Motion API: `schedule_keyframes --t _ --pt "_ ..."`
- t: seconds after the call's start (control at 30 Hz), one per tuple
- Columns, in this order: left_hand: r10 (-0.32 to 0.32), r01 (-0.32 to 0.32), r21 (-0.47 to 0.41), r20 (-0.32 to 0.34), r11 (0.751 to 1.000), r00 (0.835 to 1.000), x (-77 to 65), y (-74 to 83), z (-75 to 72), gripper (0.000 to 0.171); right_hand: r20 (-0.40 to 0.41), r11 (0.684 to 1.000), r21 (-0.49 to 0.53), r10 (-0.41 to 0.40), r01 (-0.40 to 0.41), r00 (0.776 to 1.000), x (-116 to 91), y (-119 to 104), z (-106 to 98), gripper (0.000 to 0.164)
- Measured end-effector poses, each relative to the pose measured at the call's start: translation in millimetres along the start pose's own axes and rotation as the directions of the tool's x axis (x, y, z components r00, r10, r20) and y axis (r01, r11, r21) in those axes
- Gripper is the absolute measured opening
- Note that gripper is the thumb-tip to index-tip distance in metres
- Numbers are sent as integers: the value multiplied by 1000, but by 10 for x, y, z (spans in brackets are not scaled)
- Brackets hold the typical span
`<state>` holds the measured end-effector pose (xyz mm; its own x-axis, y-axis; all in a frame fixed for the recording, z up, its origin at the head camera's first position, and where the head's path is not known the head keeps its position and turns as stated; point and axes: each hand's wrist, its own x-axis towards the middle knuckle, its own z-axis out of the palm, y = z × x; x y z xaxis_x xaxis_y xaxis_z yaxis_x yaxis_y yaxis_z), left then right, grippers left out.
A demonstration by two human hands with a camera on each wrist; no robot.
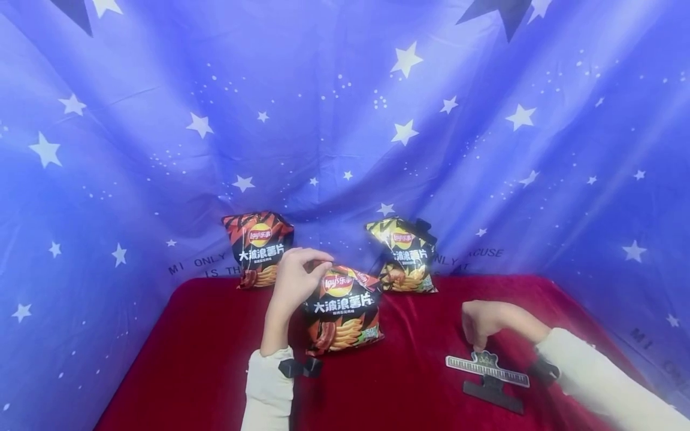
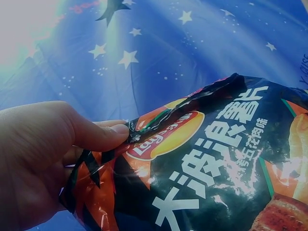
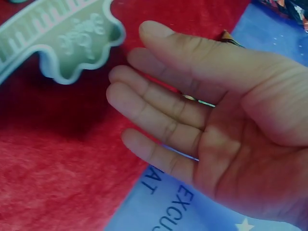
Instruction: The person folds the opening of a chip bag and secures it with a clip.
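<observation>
My left hand holds the top left corner of a black and red bag of chips that stands mid-table. In the left wrist view the thumb pinches the bag's folded top edge. To the right lies a ruler-like clip with a piano-key pattern and a dark lower jaw. My right hand hovers at the clip's scalloped handle. The right wrist view shows its fingers loosely extended, with a gap between them and the handle and nothing in the palm.
At the back left stands another red and black chip bag. A yellow and black chip bag stands at the back right, a dark clip on its top corner. A red cloth covers the table; a starry blue curtain hangs behind.
</observation>
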<state>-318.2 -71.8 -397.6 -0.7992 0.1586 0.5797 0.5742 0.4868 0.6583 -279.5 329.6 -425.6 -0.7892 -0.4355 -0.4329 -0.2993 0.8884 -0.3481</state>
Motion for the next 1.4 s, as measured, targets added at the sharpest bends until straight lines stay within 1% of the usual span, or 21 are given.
schedule_keyframes --t 0.2,0.3,0.4,0.47,0.63,0.7,0.77,0.87,0.97,1.0,1.07,1.13,1.2,1.27,1.4 --pt "-12 12 -1 6 1000 1000 -1 9 -4 9 9 1000 -24 10 -9 1000 -5 44 105 23" --pt "-15 15 -9 3 1000 1000 -3 17 -5 9 1 999 -35 15 -15 1000 -17 57 129 24" --pt "-17 17 -13 0 1000 1000 -4 18 -5 9 1 1000 -21 8 -8 1000 -31 91 130 24" --pt "-15 15 -19 2 1000 1000 -2 19 2 9 -4 1000 7 -6 6 1000 -54 118 117 24" --pt "-9 9 -20 2 1000 1000 8 6 12 10 -35 991 124 -44 48 998 -61 160 58 18" --pt "-11 11 -19 3 1000 1000 11 1 11 10 -50 986 157 -45 53 998 -51 169 44 19" --pt "-13 13 -21 4 1000 1000 11 -3 9 10 -58 985 164 -41 50 997 -42 171 39 23" --pt "-16 16 -24 7 1000 1000 7 -10 7 9 -46 983 179 -35 43 998 -35 176 46 26" --pt "-18 18 -25 9 1000 1000 4 -16 9 9 -4 979 202 -30 31 1000 -34 180 60 24" --pt "-18 18 -26 9 1000 1000 4 -16 10 9 11 975 220 -18 15 1000 -35 177 66 25" --pt "-18 18 -24 9 1000 1000 4 -17 12 9 29 974 225 -5 -2 1000 -39 172 75 27" --pt "-19 19 -20 9 1000 1000 4 -15 11 9 27 973 230 -6 -1 1000 -44 168 71 26" --pt "-19 19 -21 8 1000 1000 2 -14 10 9 10 968 249 -17 14 1000 -57 152 50 24" --pt "-20 20 -19 8 1000 1000 1 -14 10 9 -20 960 276 -51 54 999 -72 129 8 21" --pt "-18 18 -17 8 1000 1000 1 -25 13 9 -100 923 353 -125 153 987 -59 38 -121 21"
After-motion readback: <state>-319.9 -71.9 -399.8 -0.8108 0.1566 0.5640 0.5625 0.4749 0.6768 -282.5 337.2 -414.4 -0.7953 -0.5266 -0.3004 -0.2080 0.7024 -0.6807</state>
